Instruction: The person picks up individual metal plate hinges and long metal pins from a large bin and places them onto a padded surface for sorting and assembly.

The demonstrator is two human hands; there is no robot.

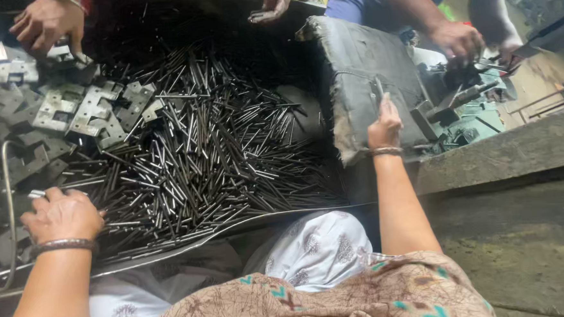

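left hand (63, 215) is resting curled at the near edge of the pile of thin metal rods (198, 150), fingers closed over a few rods. right hand (384, 126) is pinching one rod upright against the worn dark pad (361, 71), fingertips shut on it. stamped metal plates (73, 108) are lying left of the pile. other people's hands (46, 21) are working at the far side.

I had two hands in view, my left (63, 215) and my right (385, 126), each with one bangle at the wrist. Four hands of other people showed along the top. The thin metal pins (204, 143) and flat notched plates (93, 110) lay too many to count.
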